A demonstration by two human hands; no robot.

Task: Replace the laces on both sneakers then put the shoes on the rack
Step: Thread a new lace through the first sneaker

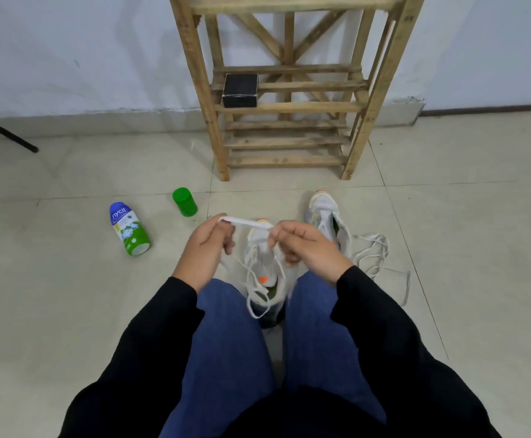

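Note:
A white sneaker [262, 263] with an orange tag stands on the floor between my knees. My left hand [205, 245] and my right hand [305, 245] each pinch a flat white lace [246, 222], stretched taut between them above the shoe's toe. The rest of that lace hangs in loops over the shoe's opening. A second white sneaker [327, 216] lies to the right, partly behind my right hand. Another loose white lace [374, 254] is piled on the tiles beside it. The wooden shoe rack [289, 105] stands against the wall ahead.
A black box [240, 90] sits on a middle slat of the rack. A green and blue bottle [130, 229] lies on the floor at the left, with a green cap [184, 202] near it. A black rod [5, 132] slants in from the far left.

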